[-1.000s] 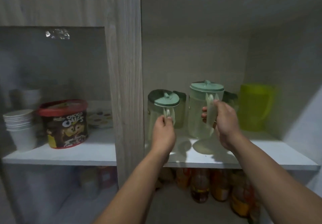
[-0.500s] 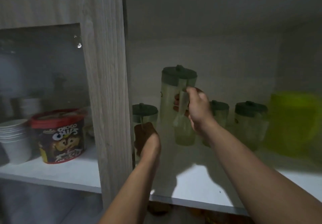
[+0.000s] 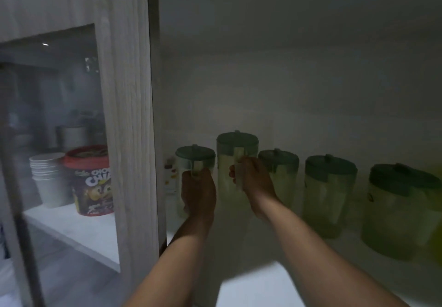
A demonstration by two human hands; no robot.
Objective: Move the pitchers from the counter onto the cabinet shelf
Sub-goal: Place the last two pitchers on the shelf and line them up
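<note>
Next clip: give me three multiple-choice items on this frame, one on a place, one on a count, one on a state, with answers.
1. Where is the Choco Chips tub?
A. Behind the glass door
B. Beside the pitchers
C. In a hand

2. How many green-lidded pitchers show?
A. Two
B. Five
C. Eight

3. What is the right hand doing?
A. Hanging free
B. Gripping a pitcher handle
C. Holding a cup

Answers: 1 A, it sits by the paper cups left of the wooden post. 2 B, five lids in a row. 3 B, fingers wrap the tall pitcher handle; the left hand grips the short pitcher.
</note>
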